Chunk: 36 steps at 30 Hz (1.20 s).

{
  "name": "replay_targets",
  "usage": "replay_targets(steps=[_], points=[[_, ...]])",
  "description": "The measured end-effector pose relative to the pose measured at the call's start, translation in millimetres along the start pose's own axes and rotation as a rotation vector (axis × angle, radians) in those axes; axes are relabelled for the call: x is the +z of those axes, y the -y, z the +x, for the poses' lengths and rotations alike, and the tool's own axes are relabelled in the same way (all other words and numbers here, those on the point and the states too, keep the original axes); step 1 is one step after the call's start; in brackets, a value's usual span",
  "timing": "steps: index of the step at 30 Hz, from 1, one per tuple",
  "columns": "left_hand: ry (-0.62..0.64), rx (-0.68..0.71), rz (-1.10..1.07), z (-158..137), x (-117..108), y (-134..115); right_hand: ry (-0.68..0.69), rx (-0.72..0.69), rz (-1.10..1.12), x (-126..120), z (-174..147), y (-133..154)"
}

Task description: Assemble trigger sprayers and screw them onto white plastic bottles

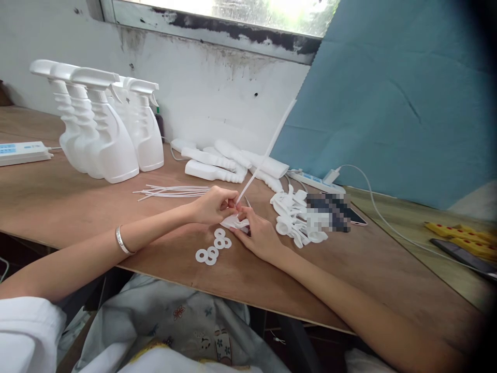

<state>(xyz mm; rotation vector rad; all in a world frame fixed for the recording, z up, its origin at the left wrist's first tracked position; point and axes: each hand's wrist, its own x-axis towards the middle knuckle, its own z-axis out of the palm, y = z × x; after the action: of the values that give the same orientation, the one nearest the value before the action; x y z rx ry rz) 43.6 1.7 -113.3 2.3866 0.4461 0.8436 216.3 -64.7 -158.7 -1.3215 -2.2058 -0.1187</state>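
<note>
My left hand [215, 204] pinches the lower end of a long white dip tube [266, 153], which slants up and to the right. Closed around a white spray trigger head [237, 223], my right hand [261, 235] keeps it low over the table. The tube's end meets the head between my fingertips; whether it sits inside is hidden. Several flat white ring washers [212, 254] lie just in front of my hands. Behind my left wrist is a loose bundle of thin white tubes [174, 191]. A pile of white trigger heads [291, 210] rests to the right of my right hand.
Assembled white spray bottles [116, 140] stand at the back left of the wooden table [155, 248]. Bottles without heads [217, 166] lie along the wall. A power strip [318, 181] with a cable, a partly blurred phone [355, 215] and a yellow item [462, 238] are at right.
</note>
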Motion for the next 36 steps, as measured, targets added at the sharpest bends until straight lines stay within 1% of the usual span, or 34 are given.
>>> replay_targets(steps=[4, 8, 11, 15, 18, 24, 30, 36], points=[[0.016, 0.006, -0.032, 0, 0, 3, 0.012, 0.009, -0.004, 0, 0, 0], [-0.014, -0.057, -0.064, 0, 0, 3, 0.006, 0.006, -0.008, 0, 0, -1], [-0.027, -0.09, -0.09, 0, -1, -1, -0.003, 0.003, -0.009, 0, 0, -1], [-0.109, -0.072, -0.073, 0, -1, -8, -0.006, -0.006, -0.034, 0, 1, -1], [-0.156, -0.07, -0.062, 1, 1, -6, -0.018, -0.022, -0.04, 1, 1, -1], [-0.134, -0.096, -0.248, 0, 5, 3, -0.016, -0.005, -0.008, 1, 0, -1], [-0.075, -0.09, -0.318, 0, 5, 1, -0.017, -0.003, -0.031, 2, 1, -2], [-0.097, -0.11, -0.371, 0, 7, 6, -0.009, 0.007, -0.025, 1, 1, -2]])
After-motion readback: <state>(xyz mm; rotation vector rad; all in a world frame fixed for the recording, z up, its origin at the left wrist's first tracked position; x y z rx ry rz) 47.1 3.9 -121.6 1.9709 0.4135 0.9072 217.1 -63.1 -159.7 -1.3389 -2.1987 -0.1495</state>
